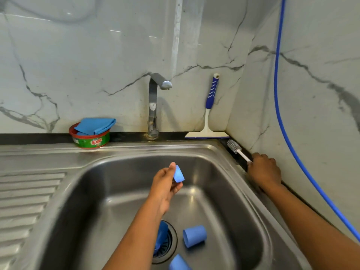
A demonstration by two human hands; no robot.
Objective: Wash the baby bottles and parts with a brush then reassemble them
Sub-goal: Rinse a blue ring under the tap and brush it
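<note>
Nearest the viewer, a blue bottle part [178, 263] lies on the floor of the stainless steel sink [214, 148], cut off by the near edge of the view. Just beyond it a blue cup-shaped cover [194, 235] lies on its side, open end to the left, beside the drain strainer [169, 248]. A third blue piece [162, 236] sits over the strainer and is partly hidden by the left forearm. The left hand [165, 189] is raised above the middle of the basin and pinches a small blue cap [178, 174] between thumb and fingertips, clear of the sink floor. The right hand [264, 171] rests on the dark ledge along the right side of the sink, back upward, with its fingers curled round the end of the white handle of the bottle brush [236, 148]. The grey bristle head of the brush points toward the far corner and lies on the ledge. At the far rim stands the faucet [153, 106], its spout over the basin. Left of it is a round Exo dish-soap tub [90, 140] with a folded blue cloth [96, 125] on top. Right of it a blue-handled squeegee [209, 114] leans upright against the marble wall [78, 65]. A blue hose [280, 114] hangs down the right wall. The ridged drainboard [29, 191] lies to the left.
</note>
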